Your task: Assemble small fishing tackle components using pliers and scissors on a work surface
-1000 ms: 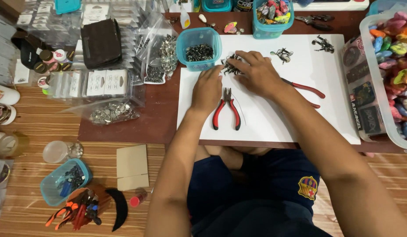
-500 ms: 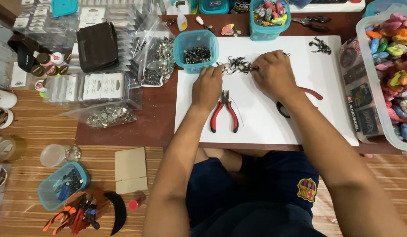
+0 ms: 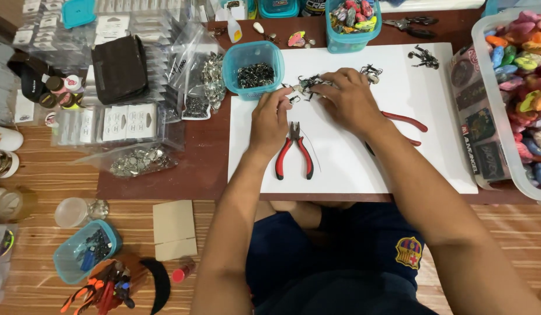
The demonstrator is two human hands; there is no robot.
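Head view, catalogued near to far: dark blue shorts with a crest patch (image 3: 412, 252) lay nearest, at the low table's edge. On the wooden floor to the left sat a teal tub of small parts (image 3: 84, 252), orange-handled tools (image 3: 98, 289) and two pieces of tan card (image 3: 173, 228). On the table, a white sheet (image 3: 352, 169) carried red-handled pliers (image 3: 294, 153), lying free just below the left hand (image 3: 270, 119). A second pair of red-handled pliers (image 3: 406, 121) lay partly under the right forearm. Left-hand fingers were drawn narrow, pinching a small metal piece at the edge of a cluster of dark metal charms (image 3: 308, 84) near the sheet's top edge. The right hand (image 3: 352, 99) lay curled over the same cluster, fingertips on it; what it gripped could not be told. Just beyond stood a teal container of small metal rings (image 3: 254, 70). Clear bags of metal findings (image 3: 136, 160) lay left, and a bin of coloured figures (image 3: 524, 76) stood at far right.
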